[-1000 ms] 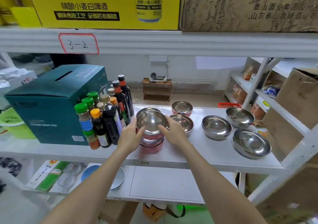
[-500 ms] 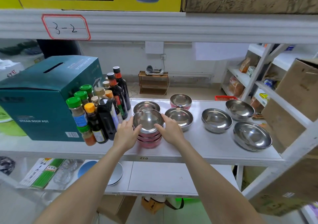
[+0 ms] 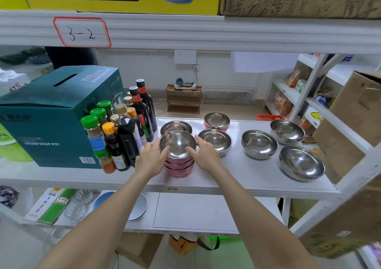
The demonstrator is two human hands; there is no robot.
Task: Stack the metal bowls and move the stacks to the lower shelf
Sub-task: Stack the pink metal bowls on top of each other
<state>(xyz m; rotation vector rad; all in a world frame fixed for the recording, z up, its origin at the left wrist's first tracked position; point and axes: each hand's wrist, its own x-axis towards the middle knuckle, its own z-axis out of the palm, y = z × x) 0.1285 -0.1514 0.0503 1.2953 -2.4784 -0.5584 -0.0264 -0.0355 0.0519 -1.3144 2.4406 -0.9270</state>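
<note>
A stack of metal bowls (image 3: 177,149) with pink outsides stands near the front of the white middle shelf (image 3: 237,178). My left hand (image 3: 151,158) grips its left side and my right hand (image 3: 204,155) grips its right side. Behind the stack sit single bowls: one (image 3: 175,126) directly behind, one (image 3: 216,139) to the right, and a pink one (image 3: 216,121) further back. Three larger steel bowls lie to the right (image 3: 259,144), (image 3: 287,128), (image 3: 301,165). The lower shelf (image 3: 195,211) shows below my arms.
Sauce and spice bottles (image 3: 121,130) crowd just left of the stack, beside a teal soup-pot box (image 3: 53,116). On the lower shelf lie a blue-and-white plate (image 3: 138,209), glassware and green packets (image 3: 55,206). A cardboard box (image 3: 354,124) leans at the right.
The view has shifted a little closer and downward. Both hands stay clasped on the sides of the pink bowl stack, which has barely moved on the shelf.
</note>
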